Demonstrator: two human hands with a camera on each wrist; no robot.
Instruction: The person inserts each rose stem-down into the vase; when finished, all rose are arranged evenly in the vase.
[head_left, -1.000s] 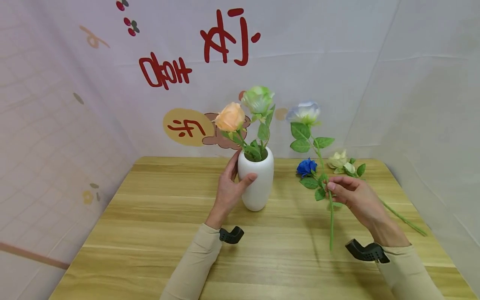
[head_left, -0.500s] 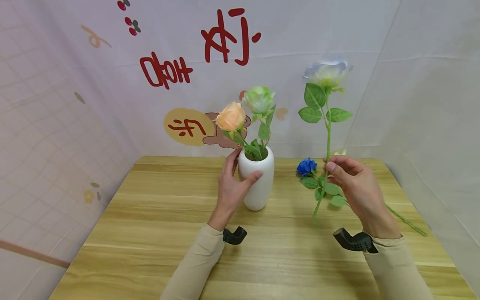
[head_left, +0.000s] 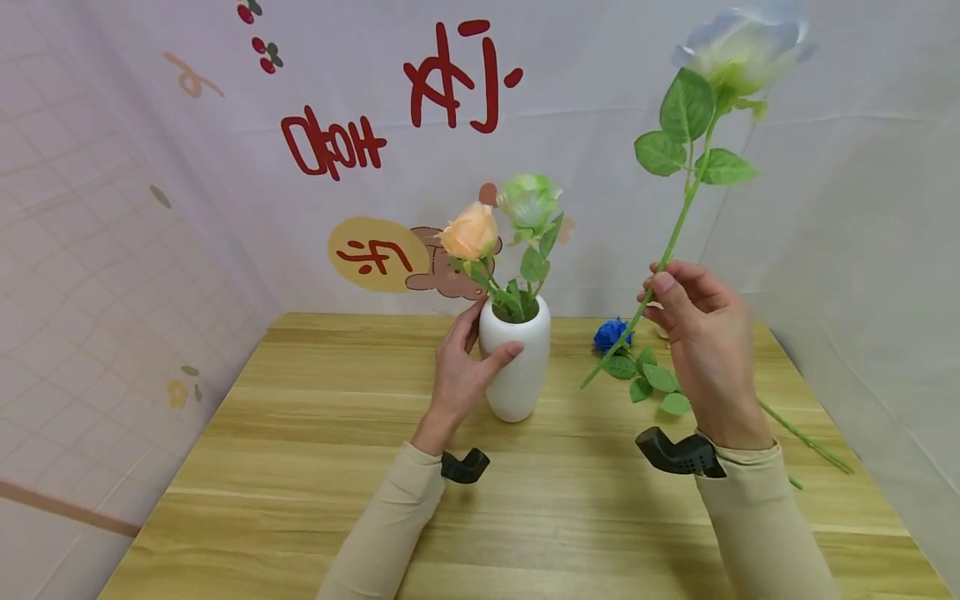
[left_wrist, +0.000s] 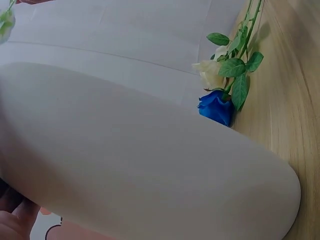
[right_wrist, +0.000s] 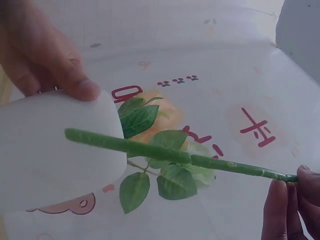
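My left hand point(head_left: 467, 371) grips the left side of a white vase point(head_left: 519, 371), which stands upright on the table. A peach rose point(head_left: 469, 232) and a green-white rose point(head_left: 528, 202) lean out of its mouth. To the right of the vase, my right hand point(head_left: 708, 350) pinches the stem of a pale blue-and-white rose point(head_left: 738, 54) between thumb and fingers. That rose is raised and tilted, its bloom up to the right. Its lower stem end point(right_wrist: 75, 135) points down left toward the vase, apart from it in the head view.
On the wooden table point(head_left: 315, 467), a blue rose point(head_left: 612, 335) lies right of the vase with its leaves and stem. A cream rose point(left_wrist: 209, 75) lies beside it, mostly hidden behind my right hand in the head view. A printed cloth wall point(head_left: 615, 125) rises behind the table.
My right hand has lifted the pale blue-and-white rose, and its stem has swung so the lower end points left. The vase has shifted very slightly; my left hand still holds it.
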